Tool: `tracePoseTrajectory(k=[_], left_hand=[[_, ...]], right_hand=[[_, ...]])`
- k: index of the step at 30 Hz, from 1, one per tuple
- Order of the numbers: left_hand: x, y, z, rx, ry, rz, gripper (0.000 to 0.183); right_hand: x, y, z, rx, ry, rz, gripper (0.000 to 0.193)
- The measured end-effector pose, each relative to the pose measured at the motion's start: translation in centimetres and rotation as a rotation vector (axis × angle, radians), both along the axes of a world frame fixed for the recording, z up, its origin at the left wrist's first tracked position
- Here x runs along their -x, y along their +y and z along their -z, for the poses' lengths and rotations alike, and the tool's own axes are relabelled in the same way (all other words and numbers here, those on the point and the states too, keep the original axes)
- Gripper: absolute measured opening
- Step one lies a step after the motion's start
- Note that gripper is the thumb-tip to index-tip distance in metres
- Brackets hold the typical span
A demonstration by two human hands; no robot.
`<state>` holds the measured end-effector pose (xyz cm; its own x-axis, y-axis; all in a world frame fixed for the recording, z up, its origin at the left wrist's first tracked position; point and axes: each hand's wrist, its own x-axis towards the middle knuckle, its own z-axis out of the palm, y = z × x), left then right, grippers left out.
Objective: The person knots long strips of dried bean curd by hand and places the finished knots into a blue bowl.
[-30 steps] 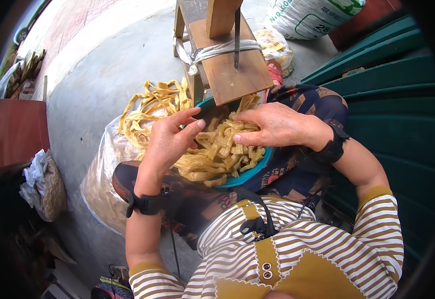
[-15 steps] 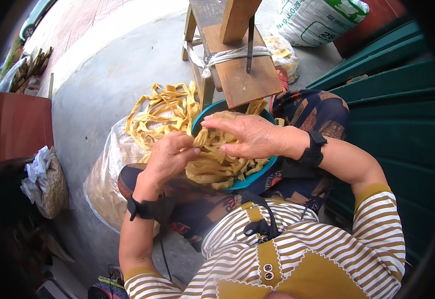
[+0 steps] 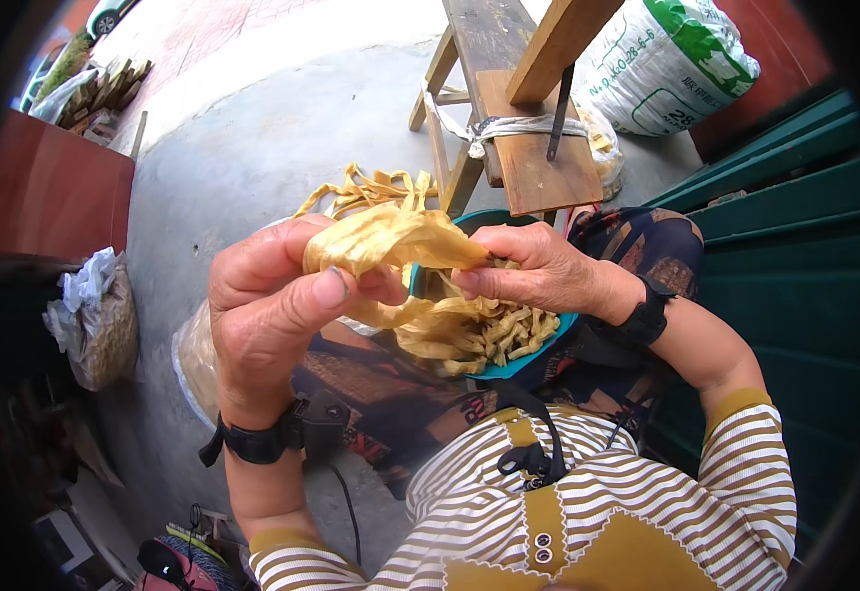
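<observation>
In the head view, a yellow strip hung over the left edge of the teal basin. The left hand held it between curled fingers and thumb; the right hand pinched it, fingertips closed. It seemed light, soft, easily torn, best gripped across gathered folds.

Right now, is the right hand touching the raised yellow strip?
Touching. The head view shows the right hand pinching the yellow strip between thumb and fingers, with no gap where they meet.
</observation>
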<state>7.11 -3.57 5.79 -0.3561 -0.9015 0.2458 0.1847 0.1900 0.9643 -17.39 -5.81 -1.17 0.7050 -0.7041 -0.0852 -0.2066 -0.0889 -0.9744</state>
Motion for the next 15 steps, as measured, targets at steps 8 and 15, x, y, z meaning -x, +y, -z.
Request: tracePoseTrajectory(k=[8, 15], left_hand=[[-0.5, 0.5, -5.3, -0.114, 0.475, 0.454, 0.04], [-2.0, 1.9, -12.3, 0.065, 0.313, 0.5, 0.033]], right_hand=[[0.4, -0.2, -2.4, 0.27, -0.093, 0.015, 0.019], [-1.4, 0.2, -3.7, 0.361, -0.137, 0.116, 0.023]])
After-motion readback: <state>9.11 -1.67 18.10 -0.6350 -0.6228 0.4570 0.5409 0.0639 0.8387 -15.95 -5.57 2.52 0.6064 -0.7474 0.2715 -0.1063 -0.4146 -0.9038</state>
